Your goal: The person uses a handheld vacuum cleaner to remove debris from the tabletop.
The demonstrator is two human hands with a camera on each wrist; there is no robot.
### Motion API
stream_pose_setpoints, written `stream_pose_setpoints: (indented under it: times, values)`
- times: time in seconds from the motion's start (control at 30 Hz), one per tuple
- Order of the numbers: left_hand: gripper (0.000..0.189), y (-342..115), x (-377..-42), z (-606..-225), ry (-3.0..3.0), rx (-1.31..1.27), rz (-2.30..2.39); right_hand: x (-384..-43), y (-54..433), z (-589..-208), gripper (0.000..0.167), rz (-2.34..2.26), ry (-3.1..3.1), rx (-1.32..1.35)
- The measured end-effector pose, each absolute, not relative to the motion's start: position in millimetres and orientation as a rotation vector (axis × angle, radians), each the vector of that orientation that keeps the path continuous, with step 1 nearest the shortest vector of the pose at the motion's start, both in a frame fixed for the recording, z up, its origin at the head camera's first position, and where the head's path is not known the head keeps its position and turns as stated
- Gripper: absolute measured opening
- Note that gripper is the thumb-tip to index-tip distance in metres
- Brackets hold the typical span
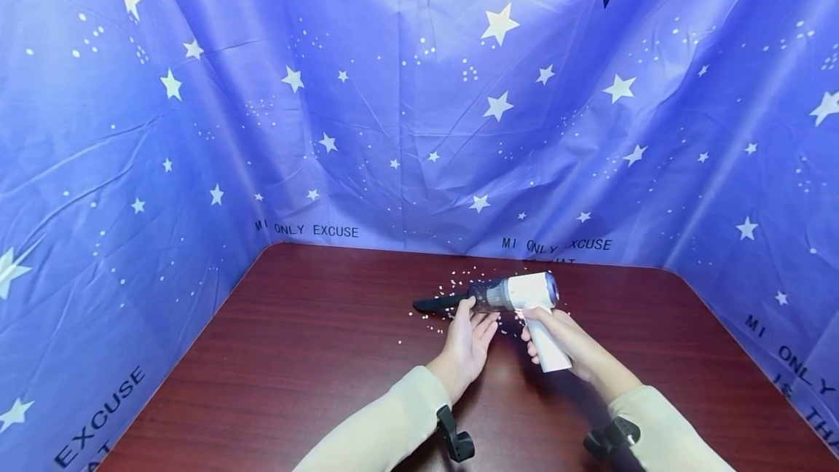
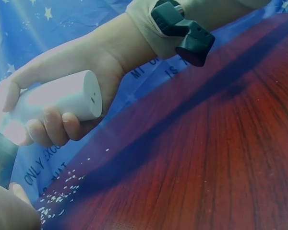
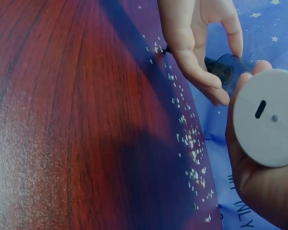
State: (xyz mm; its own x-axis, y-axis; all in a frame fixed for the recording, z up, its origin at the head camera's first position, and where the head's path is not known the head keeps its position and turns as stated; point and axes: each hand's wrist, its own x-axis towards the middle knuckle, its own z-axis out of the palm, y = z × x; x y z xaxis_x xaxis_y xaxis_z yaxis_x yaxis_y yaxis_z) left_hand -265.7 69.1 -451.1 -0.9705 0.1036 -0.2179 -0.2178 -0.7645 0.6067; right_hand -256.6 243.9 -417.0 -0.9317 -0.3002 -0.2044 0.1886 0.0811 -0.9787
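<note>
A white handheld vacuum [image 1: 532,288] is held just above the far part of a reddish-brown bench [image 1: 282,341], right of centre, its slim black nozzle [image 1: 431,304] pointing left. The person's right hand [image 1: 575,339] grips the white handle [image 1: 550,348], fingers clamped round it. The left hand [image 1: 464,348] is under the see-through dark barrel [image 1: 486,297], its fingers extended and its thumb apart from them, up against the barrel. The handle's round end shows a dark slot and a small dot.

Small white bits [image 3: 194,154] lie scattered on the bench around and below the vacuum. Both arms wear pale sleeves [image 1: 387,414], each with a black device [image 1: 454,437] at the wrist.

Blue cloth [image 1: 406,115] with white stars surrounds the bench on three sides. Its black capitals read "MI ONLY EXCUSE" at the back left and again at the back right, where a fold breaks the words; "EXCUSE" at the left; and "MI ONLY" above a cut-off "IS THA" at the right.
</note>
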Motion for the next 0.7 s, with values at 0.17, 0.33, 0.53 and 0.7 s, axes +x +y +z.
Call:
stream_pose_setpoints:
  times: [0.17, 0.33, 0.53, 0.7]
  values:
    - [0.059, 66.9, -262.1, -449.7, 1.005, -0.255, 2.797, -256.7, 242.6, -416.6, 0.028, -1.889, 2.010, -0.127]
    - [0.055, 67.1, -260.1, -450.3, 1.005, -0.294, 2.815, -256.7, 244.2, -414.0, 0.027, -1.860, 2.002, -0.185]
    - [0.044, 68.5, -258.3, -451.6, 1.014, -0.360, 2.832, -258.4, 249.1, -413.2, 0.024, -1.826, 2.004, -0.253]
    - [0.038, 68.4, -255.1, -453.5, 1.017, -0.385, 2.843, -261.4, 253.1, -414.4, 0.025, -1.797, 2.011, -0.257]
